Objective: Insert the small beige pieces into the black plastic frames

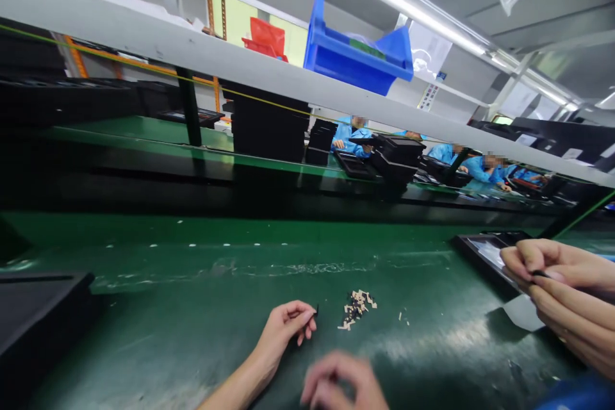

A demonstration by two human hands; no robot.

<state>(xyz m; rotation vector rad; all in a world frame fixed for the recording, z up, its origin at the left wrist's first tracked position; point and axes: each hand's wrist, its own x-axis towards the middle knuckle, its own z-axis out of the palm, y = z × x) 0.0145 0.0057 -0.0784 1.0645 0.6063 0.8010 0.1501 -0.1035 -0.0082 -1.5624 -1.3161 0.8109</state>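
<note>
My left hand (287,328) is over the green table, its thumb and fingertips pinched on a small black piece (316,311). Nearer to me, my right hand (343,379) is smeared by motion at the bottom edge of the view, with its fingers curled; whether it holds anything cannot be made out. A small pile of beige and black pieces (358,306) lies on the table to the right of my left hand. A few tiny bits (403,317) are scattered to the right of the pile.
Another person's hands (562,282) hold a small black piece at the right, by a black tray (480,262). A black box (43,307) stands at the left. A shelf (269,70) with a blue bin (358,54) crosses above. People in blue work beyond.
</note>
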